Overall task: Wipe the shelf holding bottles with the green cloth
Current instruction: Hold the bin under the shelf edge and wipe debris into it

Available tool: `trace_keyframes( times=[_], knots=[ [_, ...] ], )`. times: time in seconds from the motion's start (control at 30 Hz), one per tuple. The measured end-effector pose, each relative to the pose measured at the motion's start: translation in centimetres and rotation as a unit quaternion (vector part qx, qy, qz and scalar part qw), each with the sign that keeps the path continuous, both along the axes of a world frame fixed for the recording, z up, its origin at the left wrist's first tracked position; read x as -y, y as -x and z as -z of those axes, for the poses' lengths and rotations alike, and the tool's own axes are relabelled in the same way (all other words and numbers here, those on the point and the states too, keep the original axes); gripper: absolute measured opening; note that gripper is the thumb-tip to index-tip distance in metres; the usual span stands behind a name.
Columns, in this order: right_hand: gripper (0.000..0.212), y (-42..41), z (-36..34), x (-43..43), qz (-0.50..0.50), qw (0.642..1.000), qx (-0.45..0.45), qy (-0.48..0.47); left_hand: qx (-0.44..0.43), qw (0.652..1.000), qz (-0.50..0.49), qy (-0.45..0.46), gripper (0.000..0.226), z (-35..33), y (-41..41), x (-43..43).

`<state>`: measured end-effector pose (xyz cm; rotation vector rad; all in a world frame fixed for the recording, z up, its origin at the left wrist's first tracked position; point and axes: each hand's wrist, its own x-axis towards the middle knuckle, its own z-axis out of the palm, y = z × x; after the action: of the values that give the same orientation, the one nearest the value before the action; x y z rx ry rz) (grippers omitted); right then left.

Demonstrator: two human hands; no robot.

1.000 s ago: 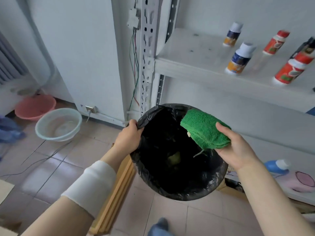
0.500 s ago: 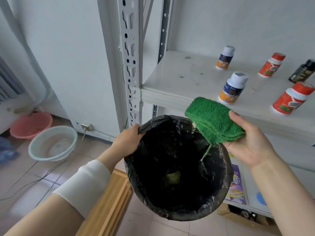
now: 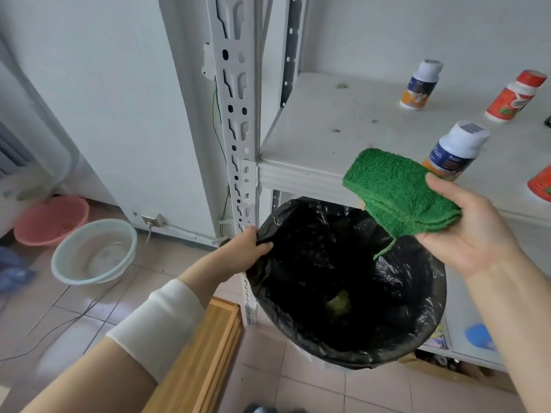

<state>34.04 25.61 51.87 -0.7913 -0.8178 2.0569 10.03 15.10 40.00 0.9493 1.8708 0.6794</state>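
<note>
White metal shelf [image 3: 322, 126], dusty w/ dark specks; two white-capped bottles [image 3: 456, 150] and red bottles [image 3: 514, 95] upright twd right edge.

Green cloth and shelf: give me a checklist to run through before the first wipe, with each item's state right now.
1. Green cloth gripped in the right hand: ok, folded and pinched under the thumb.
2. Cloth on the shelf: not ok, it is held in the air over the front edge.
3. Shelf's left part free of bottles: ok, only dirt specks there.
4. Bottles out of the wiping path: not ok, the white-capped bottle stands just behind the cloth.
5. Bin under the shelf edge to catch crumbs: ok, the left hand holds its rim.
6. Cloth damp: cannot tell.
</note>
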Motion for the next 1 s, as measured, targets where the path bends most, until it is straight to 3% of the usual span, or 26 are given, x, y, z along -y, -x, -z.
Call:
trace_keyframes(
  times=[0.2,0.3,0.67,0.9,1.0],
  knots=[
    [0.018,0.4,-0.6,-1.4,-0.006,1.000,0.010,-0.005,0.218,0.974,-0.054,0.026,0.039,0.1,0.5,-0.3],
    [0.018,0.5,-1.1,-1.9,-0.011,1.000,0.003,0.002,0.280,0.957,-0.061,0.033,0.039,0.0,0.5,-0.5],
    [0.030,2.1,-3.6,-2.9,0.018,0.998,-0.054,0.015,0.384,0.918,-0.096,0.006,0.042,-0.8,0.6,-0.5],
    [0.075,2.8,-4.6,-2.9,0.044,0.998,-0.033,0.005,0.370,0.922,-0.109,-0.031,0.043,-1.0,0.8,0.0],
    [0.070,2.8,-5.3,-3.4,0.058,0.998,-0.028,-0.005,0.359,0.925,-0.117,-0.038,0.038,-1.1,0.7,-0.2]
  ],
)
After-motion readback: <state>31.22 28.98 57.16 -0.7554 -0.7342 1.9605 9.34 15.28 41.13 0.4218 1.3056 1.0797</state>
